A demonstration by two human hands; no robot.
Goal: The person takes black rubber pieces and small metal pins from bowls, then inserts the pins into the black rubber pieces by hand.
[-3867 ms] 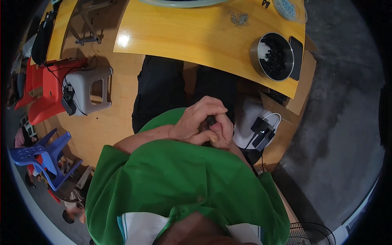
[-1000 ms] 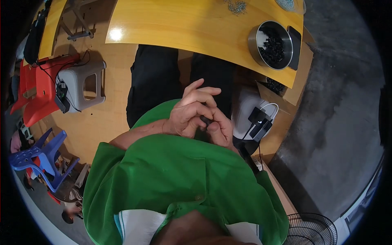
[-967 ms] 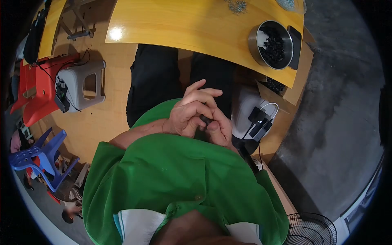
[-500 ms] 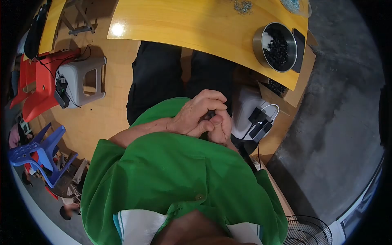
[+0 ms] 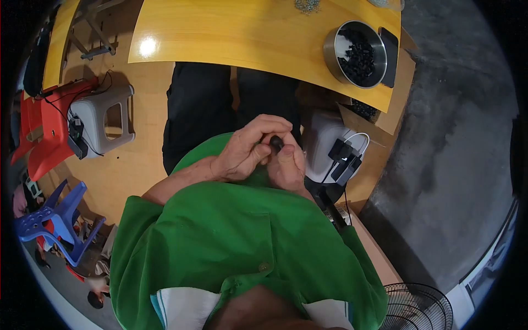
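In front of my stomach, my left hand (image 5: 242,151) and my right hand (image 5: 289,165) are brought together with curled fingers. Between the thumbs and fingers of both is a small dark rounded piece (image 5: 276,143). Its lower part is hidden by the fingers, and its exact kind cannot be made out. On the yellow table (image 5: 231,38) stands a steel bowl (image 5: 330,52) with many small black pieces (image 5: 357,60) in it.
A dark phone-like slab (image 5: 389,58) lies beside the bowl. Small metallic bits (image 5: 307,5) sit at the table's far side. Below are a cardboard box (image 5: 397,110) and a grey stool (image 5: 319,146) with chargers (image 5: 345,159). A fan (image 5: 415,308) stands behind on the right.
My hands have opened up slightly at the top, so the dark piece between them shows more clearly. The view has shifted a little, moving the table and bowl up and left.
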